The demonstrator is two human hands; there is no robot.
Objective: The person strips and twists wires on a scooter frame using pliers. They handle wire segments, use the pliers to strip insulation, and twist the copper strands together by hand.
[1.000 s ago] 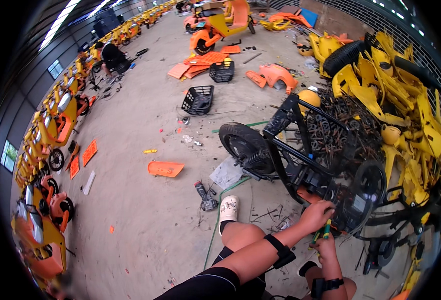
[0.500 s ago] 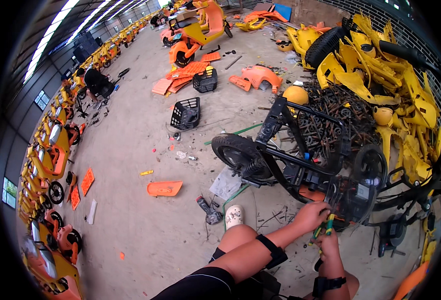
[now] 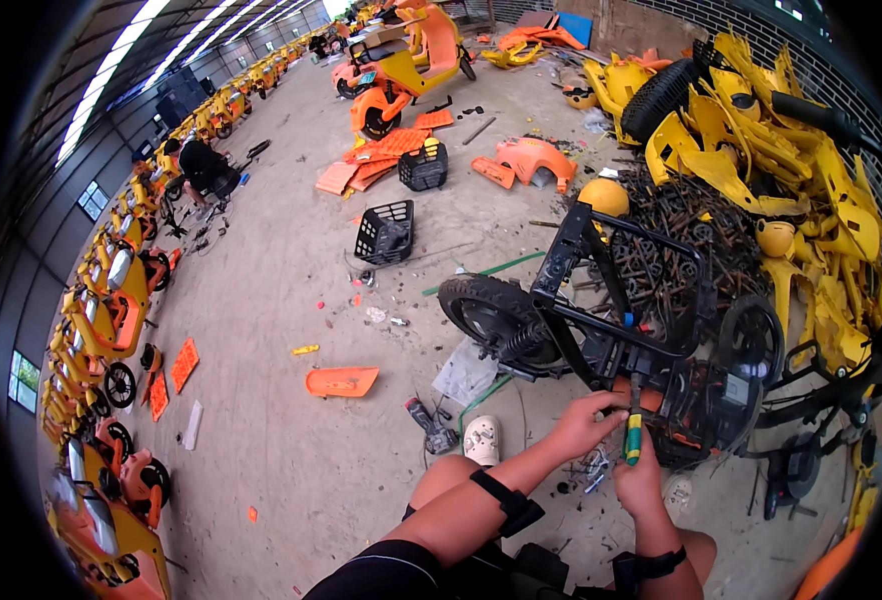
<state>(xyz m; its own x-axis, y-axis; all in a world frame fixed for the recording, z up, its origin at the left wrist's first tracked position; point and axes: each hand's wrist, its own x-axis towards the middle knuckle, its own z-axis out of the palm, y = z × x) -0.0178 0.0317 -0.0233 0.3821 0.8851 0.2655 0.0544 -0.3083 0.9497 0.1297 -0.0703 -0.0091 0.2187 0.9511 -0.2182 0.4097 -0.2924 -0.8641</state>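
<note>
1. Head view, lower right of frame: right hand (image 3: 641,478) is clamped on a green-and-yellow screwdriver (image 3: 634,436).
2. Left hand (image 3: 583,423), fingers curled, touches the black scooter frame (image 3: 601,345) just beside it.

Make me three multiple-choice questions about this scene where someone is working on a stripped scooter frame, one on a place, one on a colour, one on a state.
1. Where does the flat orange panel lie?
A. on the floor left of the black scooter frame
B. on the yellow pile
C. in a basket

2. What colours is the handle of the screwdriver?
A. red and black
B. green and yellow
C. all blue

3. How is the right hand?
A. open, empty
B. closed around the screwdriver
C. resting on a knee

Answers: 1 A, it lies flat on bare concrete. 2 B, both colours show above the fist. 3 B, the fingers wrap the handle while the left hand touches the frame.
</note>
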